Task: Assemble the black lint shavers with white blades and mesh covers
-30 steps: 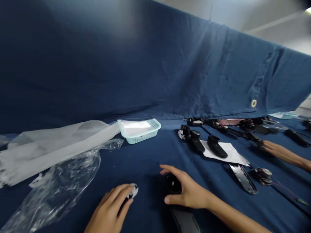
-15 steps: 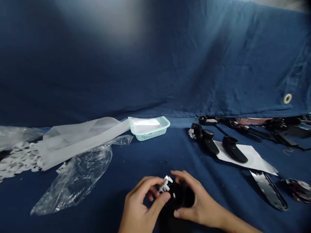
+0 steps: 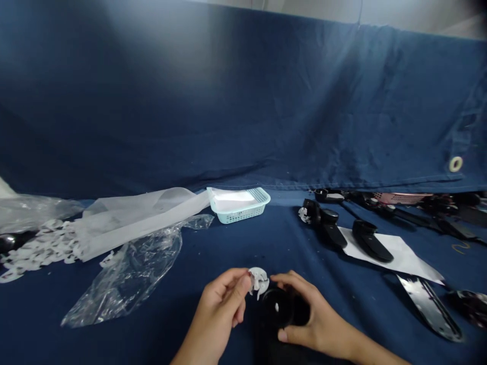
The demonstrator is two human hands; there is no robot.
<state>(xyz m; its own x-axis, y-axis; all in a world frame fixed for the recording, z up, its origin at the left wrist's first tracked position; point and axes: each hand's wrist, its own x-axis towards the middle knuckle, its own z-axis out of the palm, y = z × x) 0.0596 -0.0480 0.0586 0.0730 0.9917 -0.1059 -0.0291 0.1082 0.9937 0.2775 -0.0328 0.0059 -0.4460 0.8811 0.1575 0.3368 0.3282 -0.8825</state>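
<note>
My left hand (image 3: 217, 309) pinches a small white plastic piece (image 3: 258, 280) between thumb and fingertips. The piece sits just above the rim of a black moulded part (image 3: 277, 307), touching it or very close; I cannot tell which. My right hand (image 3: 314, 317) wraps around that part's round end, thumb in front and fingers over the top. The part's round opening faces up and shows a small white speck. Its long body runs toward me, dark and partly cut off by the frame's lower edge.
Blue cloth covers the table and hangs behind it. A pale blue plastic basket (image 3: 238, 207) holds white sheets. To the left lie a transparent plastic bag (image 3: 131, 276), translucent film (image 3: 144, 213) and white die-cut scraps (image 3: 41, 248). Several black parts, a white paper sheet (image 3: 395, 256) and a metal plate (image 3: 429, 309) lie right.
The view has swung and settled. My left hand came in from the left, took the white piece up to the black part, and now turns it. My right hand has stayed on the black part.
</note>
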